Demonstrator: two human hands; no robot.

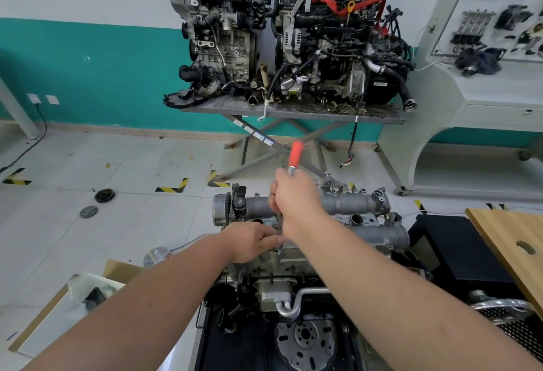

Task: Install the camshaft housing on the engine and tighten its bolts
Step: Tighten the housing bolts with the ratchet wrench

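We had the camshaft housing [346, 209] already seated on top of the engine [282, 271]. Our right hand [293, 194] was clenched round the shaft of a red-handled driver [294, 155], its tip at a bolt [277, 251] on the housing's near edge, where our left hand [251, 241] pinched the tool's lower end. Cast metal, it looked heavy and rigid, best lifted by its tubular ends.

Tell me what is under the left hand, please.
The left hand rests on the camshaft housing and steadies the tool shaft. The bolt below is mostly hidden by its fingers.
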